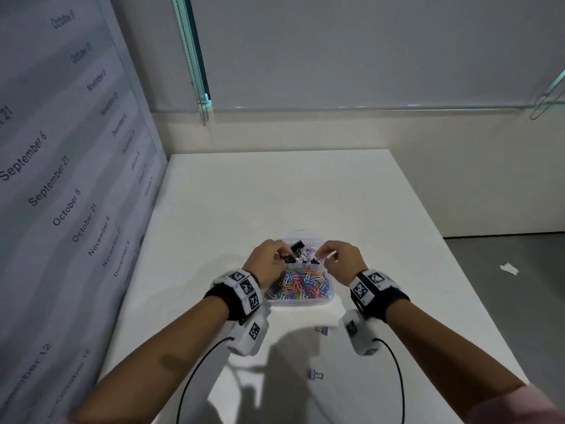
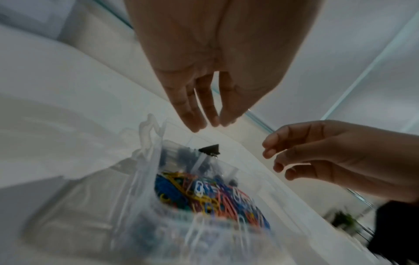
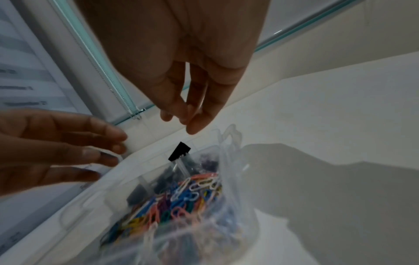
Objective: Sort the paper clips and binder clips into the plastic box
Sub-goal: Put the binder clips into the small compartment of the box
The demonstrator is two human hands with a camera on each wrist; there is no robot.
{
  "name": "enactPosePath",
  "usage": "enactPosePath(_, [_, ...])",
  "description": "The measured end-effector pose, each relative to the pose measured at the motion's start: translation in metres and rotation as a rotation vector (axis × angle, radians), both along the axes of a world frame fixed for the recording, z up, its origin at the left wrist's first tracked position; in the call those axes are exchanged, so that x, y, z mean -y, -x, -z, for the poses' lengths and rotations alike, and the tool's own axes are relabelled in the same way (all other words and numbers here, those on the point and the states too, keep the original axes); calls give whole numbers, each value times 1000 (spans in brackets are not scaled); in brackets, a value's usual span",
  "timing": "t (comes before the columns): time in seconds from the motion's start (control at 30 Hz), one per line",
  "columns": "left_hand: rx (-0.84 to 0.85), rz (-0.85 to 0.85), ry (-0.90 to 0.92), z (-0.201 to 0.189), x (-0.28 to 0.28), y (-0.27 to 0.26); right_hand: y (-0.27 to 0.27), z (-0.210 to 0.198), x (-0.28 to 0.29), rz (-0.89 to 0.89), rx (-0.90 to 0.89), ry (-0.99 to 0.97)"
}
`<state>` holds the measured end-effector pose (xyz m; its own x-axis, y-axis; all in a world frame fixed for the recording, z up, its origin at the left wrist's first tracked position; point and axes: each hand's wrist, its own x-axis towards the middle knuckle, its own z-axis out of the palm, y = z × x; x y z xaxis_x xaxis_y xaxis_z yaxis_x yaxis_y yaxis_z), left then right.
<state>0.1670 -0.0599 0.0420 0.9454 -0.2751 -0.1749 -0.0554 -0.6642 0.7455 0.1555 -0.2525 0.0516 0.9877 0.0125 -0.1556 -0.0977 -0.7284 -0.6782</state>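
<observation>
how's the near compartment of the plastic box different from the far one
The near compartment of the plastic box holds a heap of paper clips in many colours; the far compartment holds black and purple binder clips. The near one looks larger. Both hands hover over the far one, none over the near. Both are clear-walled parts of one box.

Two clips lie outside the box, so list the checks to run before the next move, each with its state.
1. Box open and upright: ok.
2. Paper clips in the near compartment: ok.
3. Black binder clips in the far compartment: ok.
4. All binder clips boxed: not ok; purple clips lie on the table.
5. Left hand empty: ok.
6. Right hand empty: cannot tell.
</observation>
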Motion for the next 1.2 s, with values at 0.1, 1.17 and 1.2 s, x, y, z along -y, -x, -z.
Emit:
enactPosePath(0.1, [-43, 180, 47, -2, -1, 33, 30, -1, 12, -116, -21, 11])
enactPosePath(1.17, [-69, 273, -6, 12, 17, 62, 90, 53, 5, -329, -363, 301])
enactPosePath(1.2, [-41, 227, 4, 7, 18, 53, 90, 51, 4, -351, -375, 308])
